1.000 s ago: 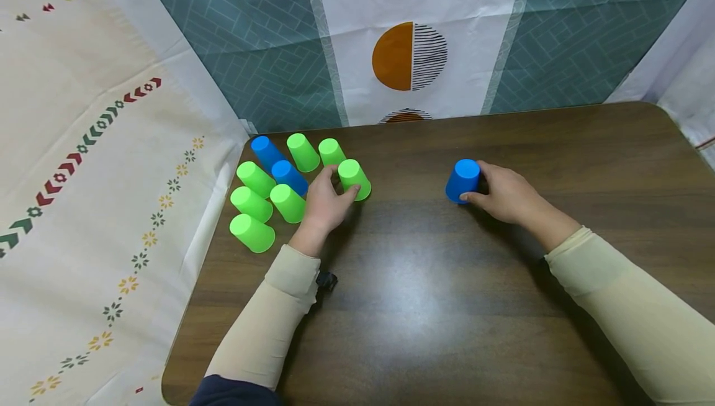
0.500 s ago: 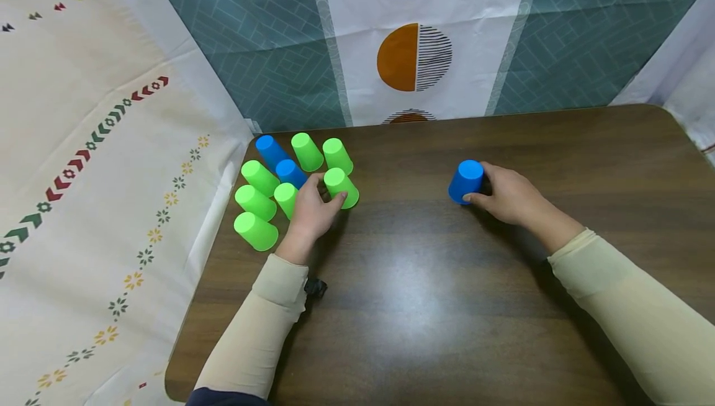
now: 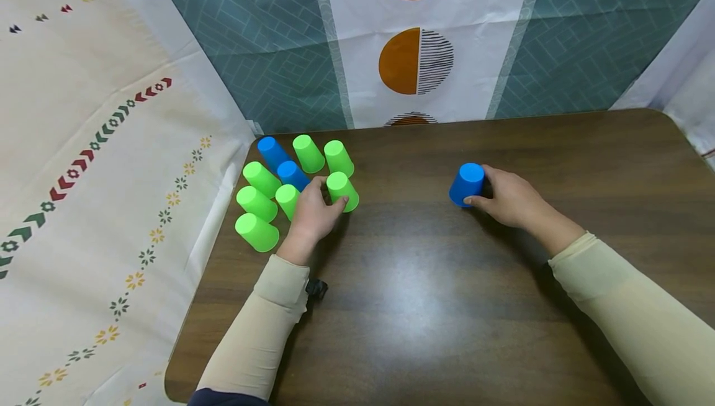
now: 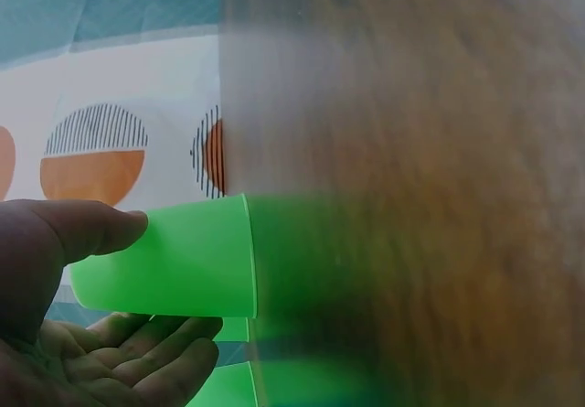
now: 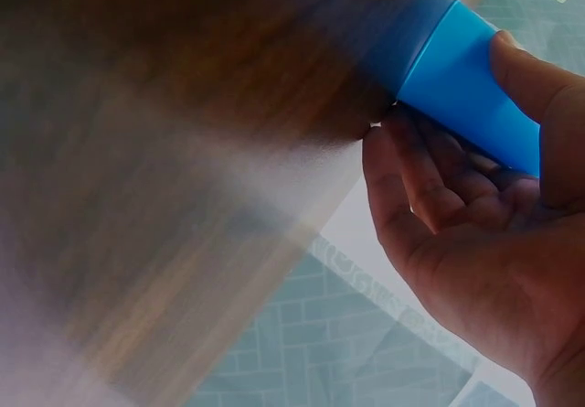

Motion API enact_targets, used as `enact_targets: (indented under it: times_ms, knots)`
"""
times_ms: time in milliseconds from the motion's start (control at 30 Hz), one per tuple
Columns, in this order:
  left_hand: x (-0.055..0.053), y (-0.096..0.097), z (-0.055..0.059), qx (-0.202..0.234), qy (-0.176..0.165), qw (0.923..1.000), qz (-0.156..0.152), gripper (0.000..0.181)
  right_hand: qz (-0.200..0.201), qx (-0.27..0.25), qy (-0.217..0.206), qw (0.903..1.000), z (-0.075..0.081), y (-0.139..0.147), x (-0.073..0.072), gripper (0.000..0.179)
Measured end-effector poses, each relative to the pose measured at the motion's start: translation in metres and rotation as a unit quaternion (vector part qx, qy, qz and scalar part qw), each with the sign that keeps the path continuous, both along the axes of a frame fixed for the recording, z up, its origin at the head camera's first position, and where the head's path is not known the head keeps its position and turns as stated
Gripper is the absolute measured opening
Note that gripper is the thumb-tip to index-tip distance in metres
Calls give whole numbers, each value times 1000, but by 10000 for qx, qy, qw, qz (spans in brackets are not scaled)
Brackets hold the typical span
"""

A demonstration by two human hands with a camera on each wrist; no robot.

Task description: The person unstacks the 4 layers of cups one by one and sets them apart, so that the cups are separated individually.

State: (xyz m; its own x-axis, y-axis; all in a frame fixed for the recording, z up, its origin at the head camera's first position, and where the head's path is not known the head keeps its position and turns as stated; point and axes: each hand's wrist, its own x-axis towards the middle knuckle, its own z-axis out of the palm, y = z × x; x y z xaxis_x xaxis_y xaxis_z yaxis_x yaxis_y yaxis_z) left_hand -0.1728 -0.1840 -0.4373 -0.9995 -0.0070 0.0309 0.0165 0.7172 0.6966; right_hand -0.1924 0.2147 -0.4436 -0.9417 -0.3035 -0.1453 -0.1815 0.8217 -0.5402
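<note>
My left hand (image 3: 313, 210) pinches an upside-down green plastic cup (image 3: 343, 192) between thumb and fingers, at the right side of a cup cluster. The left wrist view shows the thumb on one side of this green cup (image 4: 174, 256), fingers along the other, its rim at the tabletop. Farther right, my right hand (image 3: 511, 198) holds an upside-down blue cup (image 3: 467, 184) by its right side. In the right wrist view the thumb lies against the blue cup (image 5: 475, 87) and the fingers curl under its far side.
Several upside-down green cups, such as the near one (image 3: 257, 232), stand at the left edge of the brown wooden table (image 3: 402, 269). Two blue cups (image 3: 274, 153) stand among them. Patterned cloth (image 3: 268, 46) hangs behind the table, and pale cloth (image 3: 112, 207) on the left.
My left hand has shifted left and a little nearer with the green cup, uncovering the green cup behind it. The right hand stays in place on the blue cup.
</note>
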Motion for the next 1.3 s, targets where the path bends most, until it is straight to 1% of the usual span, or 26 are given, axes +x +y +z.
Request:
enact_targets:
  times_ms: [167,400,567,867,1300]
  knots:
    - [0,0,-1,-119,-65,9999,7,57,-5,-7,10,10000,0,0,1,81]
    - [2,0,2,-118,-74,9999,-1,57,2,-31,63,10000,-1,-1,2,79]
    - [1,0,1,-83,-61,9999,-10,57,-12,-58,79,10000,-1,-2,1,76]
    - [1,-1,1,-1,-35,10000,-43,57,13,-84,103,9999,0,-1,1,75]
    - [0,0,-1,-50,-27,10000,-42,56,-3,-28,64,10000,1,-1,0,76]
